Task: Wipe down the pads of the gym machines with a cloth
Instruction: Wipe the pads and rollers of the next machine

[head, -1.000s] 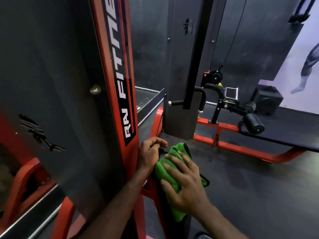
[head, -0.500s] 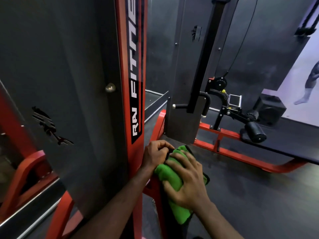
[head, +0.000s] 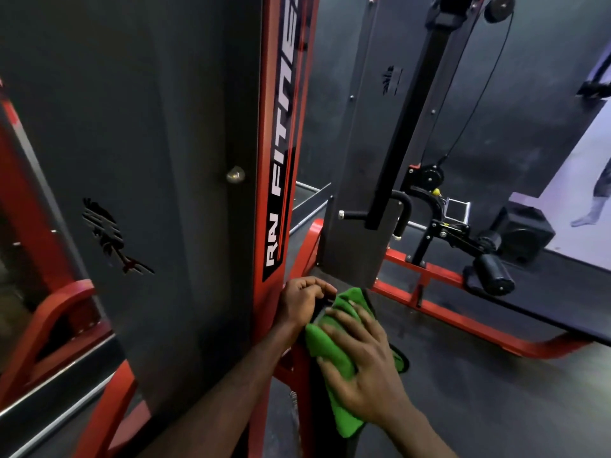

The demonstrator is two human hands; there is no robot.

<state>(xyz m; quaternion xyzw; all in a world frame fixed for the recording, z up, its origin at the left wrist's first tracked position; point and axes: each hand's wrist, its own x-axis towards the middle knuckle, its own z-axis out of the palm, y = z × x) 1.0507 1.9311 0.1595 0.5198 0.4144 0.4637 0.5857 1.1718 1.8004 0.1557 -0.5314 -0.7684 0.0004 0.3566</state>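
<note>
Head view: looking down past a gym machine at two bare hands working low on its frame.
Cloth: a green cloth (head: 337, 355) is draped over a narrow black pad (head: 319, 385) mounted just right of the red upright (head: 281, 180).
Right hand: the right hand (head: 360, 368) lies flat on the cloth, fingers spread and fairly straight, pressing it against the pad; nothing is clenched.
Left hand: the left hand (head: 302, 300) has its fingers curled round the top end of the pad, its grip clasped there, just beside the cloth's upper edge and against the red upright.
Machine panel: a dark grey panel (head: 139, 133) with a silver bolt head (head: 235, 175) fills the left; the upright carries white lettering reading "RN FIT…", the rest cut off.
Behind: a second grey tower (head: 360, 166) with a cable (head: 476, 94) and pulleys stands on a red base frame (head: 439, 312); a black roller pad (head: 494, 274) sticks out near it.
Floor: dark rubber floor (head: 479, 385) lies under the hands.
</note>
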